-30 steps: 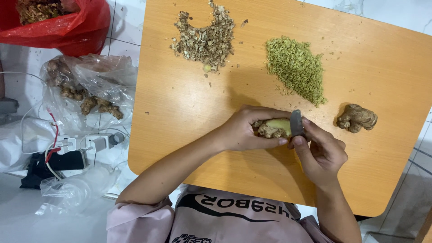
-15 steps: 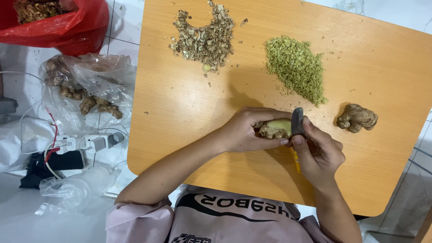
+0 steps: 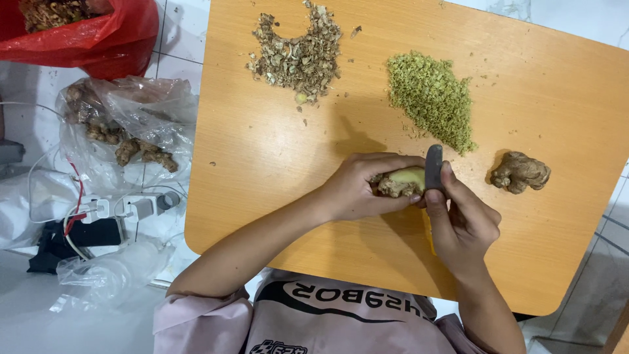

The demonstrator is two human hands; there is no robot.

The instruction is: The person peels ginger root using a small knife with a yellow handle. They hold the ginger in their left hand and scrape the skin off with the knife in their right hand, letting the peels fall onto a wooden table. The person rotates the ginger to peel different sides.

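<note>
Left hand (image 3: 357, 187): curled around a half-peeled ginger piece (image 3: 401, 181), held just above the bench (image 3: 262, 164)
Right hand (image 3: 462, 219): gripping a small knife (image 3: 434, 168); blade flat against the ginger's yellow end
Nearby: whole ginger root (image 3: 521, 172) to the right; green mince pile (image 3: 429, 98); brown peel heap (image 3: 298, 56)

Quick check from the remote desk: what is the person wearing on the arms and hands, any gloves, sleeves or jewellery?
No gloves: the left hand and right hand are bare, and both forearms are uncovered. No rings, watch or bracelets show. Short pale pink sleeves end near the elbows, part of a top with black printed lettering across the chest.
</note>
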